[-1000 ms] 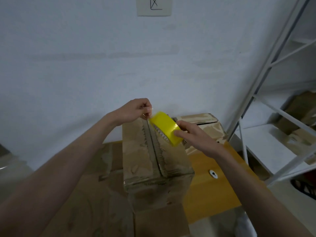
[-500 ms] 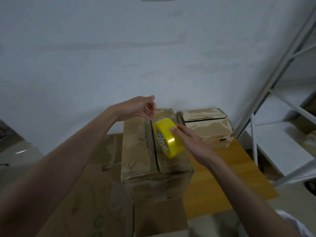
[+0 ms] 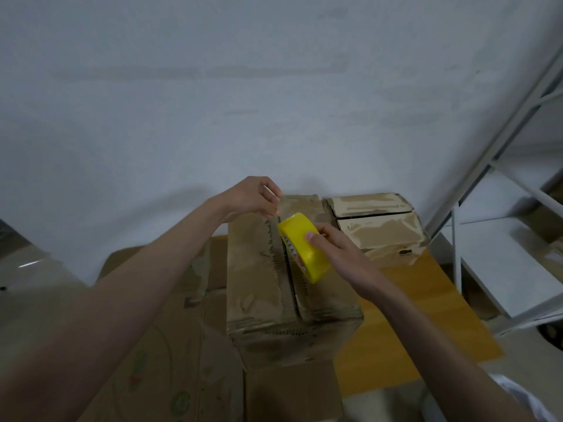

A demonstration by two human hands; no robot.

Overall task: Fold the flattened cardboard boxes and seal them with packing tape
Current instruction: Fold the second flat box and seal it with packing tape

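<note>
A folded brown cardboard box (image 3: pixel 262 281) stands upright in front of me, its two top flaps meeting in a centre seam. My right hand (image 3: pixel 338 254) grips a yellow roll of packing tape (image 3: pixel 304 248) just above the seam. At the box's far edge my left hand (image 3: pixel 256 197) pinches the clear free end of the tape. A short stretch of tape runs between the two hands.
A second taped box (image 3: pixel 377 226) sits behind to the right on a wooden tabletop (image 3: pixel 426 324). Flattened cardboard (image 3: pixel 170 345) lies to the left and under the near box. A white metal shelf rack (image 3: pixel 499 233) stands on the right. A white wall is close behind.
The roll has come down closer to the box top and tilted, and my left hand holds the tape end further toward the far edge. The camera has tipped upward slightly.
</note>
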